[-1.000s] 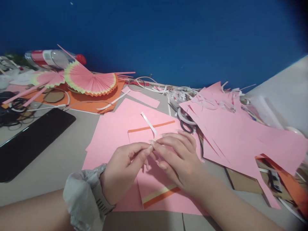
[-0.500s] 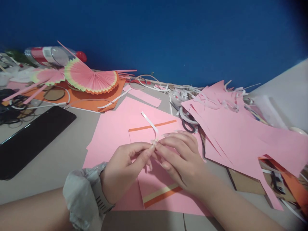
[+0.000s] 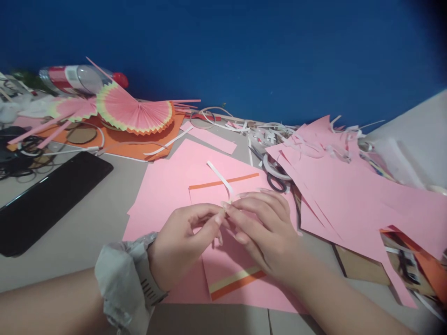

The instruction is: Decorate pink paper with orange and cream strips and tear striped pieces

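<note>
A narrow white strip (image 3: 219,177), like peeled tape or its backing, sticks up and away from my fingertips. My left hand (image 3: 186,246) pinches at its near end, thumb against finger. Right beside it, my right hand (image 3: 267,228) has thumb and fingers closed at the same spot, the tips of both hands touching. What exactly lies between the fingertips is partly hidden. Below them is a pink paper piece (image 3: 218,265) with an orange edge strip (image 3: 240,178) at the far side and yellow and orange bands at the near side. Larger pink sheets (image 3: 153,200) lie underneath.
Left are a black phone (image 3: 59,200), a pleated paper fan (image 3: 136,111) on orange paper and a lying plastic bottle (image 3: 80,78). Scissors (image 3: 276,182), white scraps (image 3: 265,137) and cut pink sheets (image 3: 349,195) crowd the right. A blue wall (image 3: 223,51) stands behind.
The view has shifted slightly, so everything sits a little to the right. Both hands keep their pinch, and the left thumb has drawn back slightly from the right fingertips.
</note>
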{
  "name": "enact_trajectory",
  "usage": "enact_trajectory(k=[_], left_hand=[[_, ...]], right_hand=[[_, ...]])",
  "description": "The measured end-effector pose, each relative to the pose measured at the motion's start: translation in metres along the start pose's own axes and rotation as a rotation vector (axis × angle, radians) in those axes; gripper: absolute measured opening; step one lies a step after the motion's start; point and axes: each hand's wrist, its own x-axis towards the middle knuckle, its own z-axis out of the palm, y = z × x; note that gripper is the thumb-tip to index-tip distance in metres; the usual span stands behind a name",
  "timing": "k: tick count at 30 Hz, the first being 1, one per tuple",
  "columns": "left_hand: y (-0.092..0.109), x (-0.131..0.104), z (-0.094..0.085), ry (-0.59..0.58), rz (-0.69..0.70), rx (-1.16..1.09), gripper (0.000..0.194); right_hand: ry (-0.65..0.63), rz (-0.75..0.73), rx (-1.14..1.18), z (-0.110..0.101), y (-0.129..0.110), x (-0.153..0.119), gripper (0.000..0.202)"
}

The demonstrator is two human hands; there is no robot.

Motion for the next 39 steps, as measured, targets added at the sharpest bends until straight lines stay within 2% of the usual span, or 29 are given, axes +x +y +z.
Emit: enact_trajectory(k=[7, 11, 18, 25, 39], left_hand=[[-0.0010, -0.0013, 0.0010, 0.013, 0.020, 0.081, 0.019], [0.0014, -0.0004, 0.0019, 0.029, 0.024, 0.081, 0.021], [-0.0003, 0.0005, 0.0023, 0.031, 0.018, 0.056, 0.023], [0.0021, -0.0002, 0.0032, 0.049, 0.026, 0.042, 0.022], [0.0001, -0.0006, 0.0014, 0.028, 0.016, 0.054, 0.023]], right_hand=[[0.034, 0.085, 0.145, 0.0044, 0.0006, 0.0008, 0.013], [0.041, 0.112, 0.122, 0.0048, 0.0018, 0.0009, 0.020], [0.036, 0.025, 0.044, 0.0011, 0.0001, -0.0004, 0.022], [0.007, 0.135, 0.131, 0.0032, 0.0021, 0.0013, 0.028], [-0.002, -0.052, 0.031, -0.0019, 0.0004, 0.0026, 0.021]])
